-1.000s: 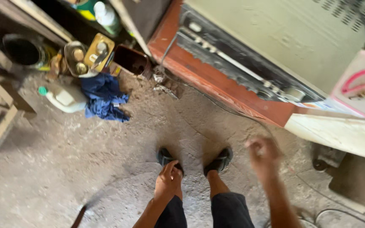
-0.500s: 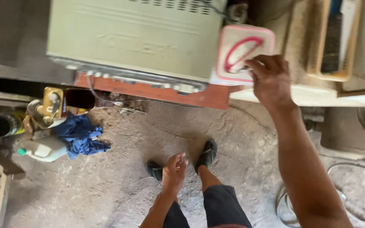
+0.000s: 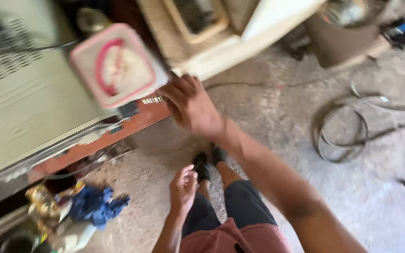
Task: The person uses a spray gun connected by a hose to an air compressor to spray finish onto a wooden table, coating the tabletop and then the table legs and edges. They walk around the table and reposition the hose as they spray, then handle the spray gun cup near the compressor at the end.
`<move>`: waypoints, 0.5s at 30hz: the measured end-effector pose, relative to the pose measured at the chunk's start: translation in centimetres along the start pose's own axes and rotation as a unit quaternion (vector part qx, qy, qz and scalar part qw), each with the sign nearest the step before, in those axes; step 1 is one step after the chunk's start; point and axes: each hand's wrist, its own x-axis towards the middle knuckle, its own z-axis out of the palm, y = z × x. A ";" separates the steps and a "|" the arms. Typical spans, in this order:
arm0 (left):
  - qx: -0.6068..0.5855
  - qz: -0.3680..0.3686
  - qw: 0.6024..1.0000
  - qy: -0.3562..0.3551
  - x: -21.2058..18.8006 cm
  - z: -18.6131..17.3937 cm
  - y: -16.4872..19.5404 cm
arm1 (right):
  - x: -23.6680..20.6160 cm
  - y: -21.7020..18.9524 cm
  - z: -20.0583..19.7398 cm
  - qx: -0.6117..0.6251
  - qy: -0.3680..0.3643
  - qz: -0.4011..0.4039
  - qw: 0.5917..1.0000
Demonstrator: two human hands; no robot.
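Red shorts and dark shoes fill the bottom centre of the frame, over grey gritty floor. Left hand hangs low beside the thigh, fingers loosely curled, holding nothing; same spot as half a second ago. Blue rag lies lower left, beside a pale jug, blurred.

Right hand now sits centre frame, fingers spread and part open, tips at the lower right edge of the pink-rimmed square container. Half a second ago the hand lay over that container's right side; the view has since swung and the hand sits lower. Grip cannot be told through the blur: touching, perhaps, not clearly clamped. Judgement: the reach has arrived, the hold unconfirmed.

Container rests upper left on a pale green cabinet. Cable loops lie right; cream crate at top.
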 end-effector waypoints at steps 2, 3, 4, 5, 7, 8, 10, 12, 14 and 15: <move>0.029 0.024 0.998 -0.050 -0.2 1.0 -1.1 | -7.4 0.4 -2.3 0.046 0.003 0.154 0.987; 0.076 0.033 0.994 -0.074 -0.6 1.3 -1.4 | -12.0 0.0 -3.6 0.098 -0.007 0.268 0.958; 0.124 0.047 0.987 -0.087 -0.8 1.6 -1.8 | -16.9 -0.7 -5.3 0.175 -0.012 0.412 0.894; 0.121 0.021 0.987 -0.105 -1.1 2.0 -2.1 | -21.0 -0.8 -6.7 0.142 -0.014 0.462 0.875; 0.120 -0.037 0.983 -0.133 -1.8 2.7 -2.5 | -28.9 -1.3 -9.4 0.197 0.038 0.661 0.723; 0.147 -0.024 0.978 -0.147 -2.3 3.3 -2.6 | -33.1 -1.9 -11.3 0.138 0.041 0.715 0.684; 0.202 0.013 0.961 -0.189 -3.0 5.2 -2.6 | -40.2 -2.9 -14.6 0.087 0.130 0.731 0.664; 0.251 0.040 0.936 -0.245 -3.8 8.0 -2.3 | -45.9 -3.6 -17.9 0.081 0.219 0.732 0.640; 0.298 0.042 0.908 -0.293 -4.1 11.6 -1.4 | -49.7 -3.2 -20.6 0.121 0.325 0.730 0.588; 0.321 0.026 0.894 -0.312 -4.3 13.8 -0.7 | -51.2 -2.4 -21.7 0.155 0.384 0.711 0.569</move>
